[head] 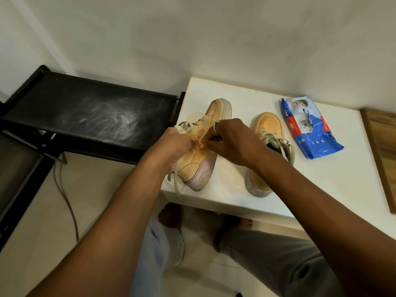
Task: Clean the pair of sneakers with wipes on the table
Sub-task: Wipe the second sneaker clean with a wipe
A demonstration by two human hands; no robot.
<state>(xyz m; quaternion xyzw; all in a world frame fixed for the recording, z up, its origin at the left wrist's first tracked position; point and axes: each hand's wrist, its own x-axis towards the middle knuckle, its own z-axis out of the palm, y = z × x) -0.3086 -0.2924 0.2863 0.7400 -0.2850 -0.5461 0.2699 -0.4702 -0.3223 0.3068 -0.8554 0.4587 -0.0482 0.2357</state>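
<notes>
Head view: a white table (pixel 235 97) stood against a pale wall, with a black rack (pixel 85 112) to its left and a wooden board (pixel 381 151) at its right edge. The first sneaker (pixel 199 163) lay tilted on its side at the table's left front corner, toe pointing away, one lace hanging over the edge. The left hand (pixel 173 144) gripped its lace side with curled fingers; the fingertips were hidden. The right hand (pixel 231 139), wearing a ring (pixel 216 124), pinched a small orange fold on the same sneaker's upper between thumb and fingertips. The second sneaker (pixel 267 127) stood upright just to the right, partly behind the right forearm. The blue wipes pack (pixel 308 129) lay flat near that sneaker's toe, apart from both hands
</notes>
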